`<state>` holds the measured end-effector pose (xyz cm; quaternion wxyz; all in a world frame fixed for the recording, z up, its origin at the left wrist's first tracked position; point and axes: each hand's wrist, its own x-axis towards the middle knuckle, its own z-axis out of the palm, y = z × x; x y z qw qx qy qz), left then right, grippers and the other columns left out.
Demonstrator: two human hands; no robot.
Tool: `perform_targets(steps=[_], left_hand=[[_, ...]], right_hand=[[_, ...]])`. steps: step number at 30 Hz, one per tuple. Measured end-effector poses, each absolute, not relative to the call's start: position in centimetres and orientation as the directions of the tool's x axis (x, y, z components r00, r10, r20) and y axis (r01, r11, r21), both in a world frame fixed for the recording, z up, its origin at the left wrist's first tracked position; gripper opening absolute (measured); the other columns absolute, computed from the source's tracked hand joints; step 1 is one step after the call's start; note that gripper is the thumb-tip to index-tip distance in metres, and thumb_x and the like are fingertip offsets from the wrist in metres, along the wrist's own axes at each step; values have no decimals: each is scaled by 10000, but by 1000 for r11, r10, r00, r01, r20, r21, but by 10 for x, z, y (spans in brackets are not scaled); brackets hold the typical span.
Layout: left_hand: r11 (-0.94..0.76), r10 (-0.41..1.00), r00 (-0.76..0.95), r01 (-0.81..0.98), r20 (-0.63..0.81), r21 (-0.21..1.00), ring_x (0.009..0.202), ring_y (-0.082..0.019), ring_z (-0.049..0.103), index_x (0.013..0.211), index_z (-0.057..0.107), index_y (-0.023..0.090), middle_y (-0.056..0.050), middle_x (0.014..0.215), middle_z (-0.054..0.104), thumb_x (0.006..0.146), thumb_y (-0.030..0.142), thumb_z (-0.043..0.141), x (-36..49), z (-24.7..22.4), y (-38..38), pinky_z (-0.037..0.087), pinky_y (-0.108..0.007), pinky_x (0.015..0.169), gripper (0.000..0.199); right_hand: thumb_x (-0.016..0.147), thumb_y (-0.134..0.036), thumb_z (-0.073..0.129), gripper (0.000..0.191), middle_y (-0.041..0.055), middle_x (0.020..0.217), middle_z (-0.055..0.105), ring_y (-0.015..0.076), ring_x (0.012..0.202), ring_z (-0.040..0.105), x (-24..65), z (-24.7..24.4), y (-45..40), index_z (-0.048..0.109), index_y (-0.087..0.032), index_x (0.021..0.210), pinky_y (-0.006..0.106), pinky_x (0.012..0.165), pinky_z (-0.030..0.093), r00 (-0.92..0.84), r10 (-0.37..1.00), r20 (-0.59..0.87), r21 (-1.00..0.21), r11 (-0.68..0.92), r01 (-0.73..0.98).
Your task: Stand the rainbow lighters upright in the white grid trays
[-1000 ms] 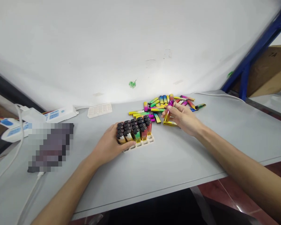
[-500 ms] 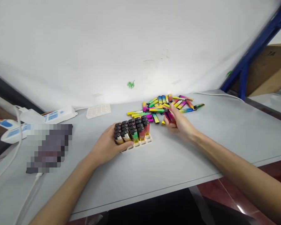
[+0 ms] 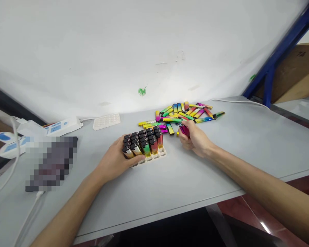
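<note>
Several metallic, rainbow-tinted lighters with black tops stand upright in rows in a white holed tray; the tray's front row of holes shows bare. My left hand curls round the left side of this block, its thumb across the front. Off to the right, my right hand is closed around a magenta lighter, with the thumb near its top end. Just beyond that hand, a loose heap of coloured lighters lies on the grey table.
Another white holed tray lies flat behind my left hand. At the left are white power strips, a blurred-out dark object and a white cable. A wall backs the table; a blue frame and cardboard boxes stand right.
My right hand has turned slightly, and its thumb has come down from pointing up toward the magenta lighter's top. My left hand keeps its hold on the block. The view has shifted a little.
</note>
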<state>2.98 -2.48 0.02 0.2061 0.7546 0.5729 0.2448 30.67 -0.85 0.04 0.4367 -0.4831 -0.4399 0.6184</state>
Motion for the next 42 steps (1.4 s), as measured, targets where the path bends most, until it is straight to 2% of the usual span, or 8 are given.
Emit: perform_targets(steps=[5, 13, 18, 22, 27, 30, 37, 42], left_hand=[[-254, 967, 219, 778, 131, 574, 1009, -291, 692, 1216, 582, 268, -37, 1119, 723, 699, 600, 753, 29, 1, -25, 548, -419, 911, 638], [-257, 966, 220, 791, 133, 555, 989, -289, 694, 1224, 583, 271, -37, 1095, 726, 701, 604, 752, 29, -1, -24, 552, -418, 896, 642], [-263, 964, 230, 790, 130, 554, 995, -288, 694, 1251, 563, 284, -31, 1103, 724, 707, 624, 746, 27, -3, -23, 546, -423, 915, 667], [-289, 956, 260, 772, 134, 567, 1043, -288, 682, 1264, 560, 295, -29, 1162, 706, 722, 606, 744, 27, -2, -23, 534, -425, 946, 651], [-357, 932, 328, 756, 155, 549, 1177, -295, 624, 1278, 561, 292, -36, 1286, 644, 732, 565, 751, 26, -1, -22, 501, -429, 1010, 639], [-364, 930, 331, 756, 162, 544, 1212, -302, 603, 1302, 546, 278, -44, 1311, 631, 726, 563, 753, 25, -1, -22, 489, -435, 1030, 675], [-347, 936, 318, 773, 149, 531, 1231, -312, 588, 1350, 492, 268, -56, 1349, 612, 716, 566, 759, 23, -3, -21, 475, -443, 1041, 750], [-342, 938, 315, 777, 144, 528, 1251, -309, 575, 1366, 463, 266, -61, 1377, 591, 719, 579, 756, 22, -4, -21, 468, -442, 1052, 776]], right_hand=[[897, -626, 437, 574, -73, 489, 138, 77, 439, 65, 305, 2, -10, 294, -222, 514, 270, 427, 57, -174, 953, -248, -952, -273, -139], [929, -513, 379, 503, -71, 469, 151, 84, 437, 70, 304, -3, -9, 290, -230, 523, 265, 423, 78, -148, 965, -215, -967, -232, -107], [964, -576, 360, 479, -30, 603, 388, 114, 507, 316, 304, -4, -14, 545, -202, 728, 265, 472, 252, -189, 982, -26, -997, -12, 70], [969, -512, 463, 379, -10, 736, 496, 127, 655, 433, 306, -1, -17, 573, -189, 804, 273, 588, 346, -280, 952, 127, -939, 206, 275], [911, -462, 618, 282, 19, 867, 623, 141, 757, 538, 311, -1, -14, 662, -184, 903, 292, 679, 425, -362, 908, 213, -913, 316, 256], [880, -403, 680, 217, 13, 835, 658, 142, 742, 582, 311, -4, -13, 662, -187, 884, 303, 704, 461, -357, 899, 255, -907, 351, 235], [857, -377, 710, 215, 42, 943, 708, 171, 818, 675, 305, -8, -16, 687, -190, 962, 343, 799, 540, -394, 867, 305, -880, 414, 232], [872, -352, 699, 181, 31, 917, 714, 169, 816, 683, 302, -10, -18, 694, -208, 982, 316, 743, 550, -410, 840, 355, -799, 500, 333]])
